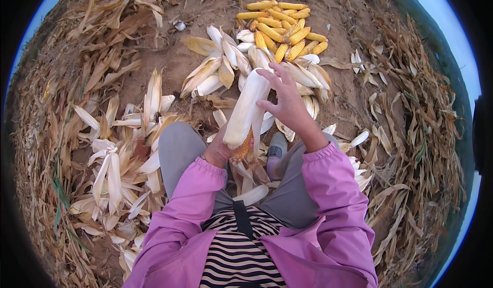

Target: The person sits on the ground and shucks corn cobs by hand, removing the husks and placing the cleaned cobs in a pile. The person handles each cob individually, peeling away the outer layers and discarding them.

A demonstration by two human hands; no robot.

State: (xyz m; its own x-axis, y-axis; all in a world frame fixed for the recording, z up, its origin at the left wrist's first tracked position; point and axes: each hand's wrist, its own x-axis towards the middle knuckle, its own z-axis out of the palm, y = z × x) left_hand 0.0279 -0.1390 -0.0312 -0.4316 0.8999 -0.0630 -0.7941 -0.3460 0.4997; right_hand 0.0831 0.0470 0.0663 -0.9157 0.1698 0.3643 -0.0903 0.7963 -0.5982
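Note:
My left hand is closed around the lower part of a corn ear, whose orange-yellow kernels show below pale husk leaves. A broad whitish husk leaf stands up and away from the ear, over my left hand. My right hand is at the upper right of this leaf, thumb and fingers spread around its edge; whether the fingertips press on it cannot be told. Loose husks lie between my legs, below the ear.
Ahead on the bare soil is a pile of husked yellow corn ears, with pale husks in front of it. More husks lie left of my knee. Dry stalks and leaves heap up on the right and far left.

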